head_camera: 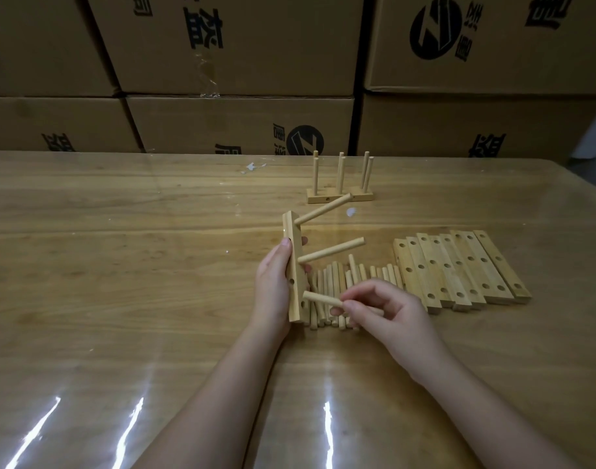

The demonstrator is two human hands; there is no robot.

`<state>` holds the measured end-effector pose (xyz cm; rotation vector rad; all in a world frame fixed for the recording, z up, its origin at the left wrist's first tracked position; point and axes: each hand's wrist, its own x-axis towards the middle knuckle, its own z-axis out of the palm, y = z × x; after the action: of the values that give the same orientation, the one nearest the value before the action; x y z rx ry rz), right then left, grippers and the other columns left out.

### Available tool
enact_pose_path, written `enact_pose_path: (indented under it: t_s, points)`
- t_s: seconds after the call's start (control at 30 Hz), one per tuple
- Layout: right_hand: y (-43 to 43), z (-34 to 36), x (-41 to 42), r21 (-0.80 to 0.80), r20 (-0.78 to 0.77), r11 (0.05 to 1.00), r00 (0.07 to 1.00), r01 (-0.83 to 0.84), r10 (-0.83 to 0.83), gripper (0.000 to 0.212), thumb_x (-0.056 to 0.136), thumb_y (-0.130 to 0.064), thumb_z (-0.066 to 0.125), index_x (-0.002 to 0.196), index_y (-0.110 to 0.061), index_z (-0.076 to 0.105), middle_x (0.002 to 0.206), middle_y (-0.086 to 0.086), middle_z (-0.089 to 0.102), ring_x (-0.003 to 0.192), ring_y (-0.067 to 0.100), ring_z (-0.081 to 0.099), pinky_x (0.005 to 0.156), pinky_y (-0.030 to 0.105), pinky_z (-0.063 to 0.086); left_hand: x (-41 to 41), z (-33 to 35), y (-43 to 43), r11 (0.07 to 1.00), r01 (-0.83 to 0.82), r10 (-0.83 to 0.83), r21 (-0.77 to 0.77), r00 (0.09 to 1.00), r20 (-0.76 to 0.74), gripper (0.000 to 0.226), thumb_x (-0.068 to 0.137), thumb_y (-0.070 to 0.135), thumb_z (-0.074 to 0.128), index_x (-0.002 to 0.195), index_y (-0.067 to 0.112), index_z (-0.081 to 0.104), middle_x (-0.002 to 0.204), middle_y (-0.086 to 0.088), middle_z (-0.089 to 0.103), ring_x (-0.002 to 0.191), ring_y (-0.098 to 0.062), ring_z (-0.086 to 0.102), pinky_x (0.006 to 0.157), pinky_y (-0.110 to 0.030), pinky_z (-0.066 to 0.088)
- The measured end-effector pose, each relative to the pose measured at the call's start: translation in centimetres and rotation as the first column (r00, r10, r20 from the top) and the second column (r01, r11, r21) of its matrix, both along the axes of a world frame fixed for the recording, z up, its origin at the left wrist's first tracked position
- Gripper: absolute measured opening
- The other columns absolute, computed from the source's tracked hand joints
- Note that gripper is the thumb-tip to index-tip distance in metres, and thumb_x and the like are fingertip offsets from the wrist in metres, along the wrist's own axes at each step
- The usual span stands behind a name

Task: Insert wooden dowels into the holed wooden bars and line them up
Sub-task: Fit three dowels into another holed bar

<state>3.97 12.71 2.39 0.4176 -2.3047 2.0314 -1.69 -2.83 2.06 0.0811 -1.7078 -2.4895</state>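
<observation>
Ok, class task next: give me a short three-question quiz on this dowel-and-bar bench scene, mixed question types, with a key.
1. True or false: the left hand grips the bar being filled.
2. Not counting the dowel pinched by the right hand, how many dowels stick out of that bar?
3. Where do the finished bars stand? A) towards the far edge of the table B) on the floor C) in a tray
Key: 1 true; 2 two; 3 A.
</observation>
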Motion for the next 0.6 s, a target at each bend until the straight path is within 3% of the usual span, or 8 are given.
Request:
enact_pose_path:
  t_s: [0.1,0.2,0.27,0.37,0.47,0.6]
  points:
    - [-0.05,-0.43,-0.03,0.134,-0.008,0.991,1.000,0.012,-0.011,0.013,0.082,-0.010,0.067,0.088,-0.022,0.069,0.083,-0.009,0.071,0.077,0.004,0.066,0.064,0.017,0.050,-0.02,0.06,-0.04,1.000,0.013,-0.013,0.006,1.000,0.004,0.032,0.101,0.026,0.041,0.098,0.008,0.067,0.051,0.004,0.058,0.042,-0.005,0.053,0.041,-0.016,0.042]
    - [0.08,-0.78,-0.17,0.269,-0.046,0.963,0.999,0.021,-0.009,0.015,0.082,-0.019,0.068,0.090,-0.031,0.069,0.083,-0.013,0.069,0.072,0.013,0.062,0.063,0.027,0.052,-0.09,-0.01,-0.13,1.000,0.007,-0.007,-0.008,1.000,0.013,0.032,0.100,0.028,0.042,0.099,0.010,0.068,0.051,0.005,0.057,0.043,-0.004,0.052,0.041,-0.016,0.042]
    - [0.15,-0.84,-0.26,0.288,-0.074,0.957,0.997,0.017,0.005,0.015,0.082,-0.021,0.067,0.091,-0.034,0.069,0.082,-0.016,0.068,0.068,0.007,0.060,0.059,0.021,0.049,-0.12,-0.03,-0.17,1.000,0.008,-0.008,-0.013,1.000,0.013,0.032,0.100,0.028,0.042,0.098,0.011,0.069,0.052,0.005,0.057,0.043,-0.004,0.052,0.041,-0.016,0.042]
    - [0.29,-0.85,-0.32,0.336,-0.144,0.942,0.989,0.017,0.033,0.017,0.083,-0.020,0.067,0.092,-0.034,0.069,0.084,-0.020,0.067,0.078,0.000,0.062,0.066,0.012,0.046,-0.14,-0.01,-0.09,0.999,0.003,-0.003,-0.032,1.000,0.016,0.032,0.100,0.028,0.042,0.096,0.013,0.070,0.051,0.005,0.057,0.044,-0.003,0.052,0.041,-0.016,0.042]
    - [0.35,-0.75,-0.23,0.391,-0.257,0.919,0.965,0.049,0.058,0.019,0.083,-0.016,0.067,0.094,-0.031,0.068,0.086,-0.019,0.065,0.087,0.001,0.062,0.074,0.016,0.049,-0.10,0.03,-0.06,0.998,0.002,-0.001,-0.064,1.000,0.014,0.032,0.100,0.028,0.042,0.094,0.015,0.070,0.052,0.006,0.057,0.046,-0.003,0.054,0.042,-0.016,0.043]
    - [0.30,-0.38,-0.17,0.512,-0.484,0.840,0.869,0.180,0.109,0.014,0.082,-0.014,0.067,0.096,-0.018,0.070,0.086,-0.010,0.066,0.082,0.001,0.059,0.074,0.021,0.050,0.09,0.01,0.00,0.995,0.009,-0.008,-0.100,1.000,0.007,0.032,0.100,0.027,0.042,0.093,0.016,0.071,0.056,0.007,0.059,0.049,-0.002,0.054,0.044,-0.015,0.043]
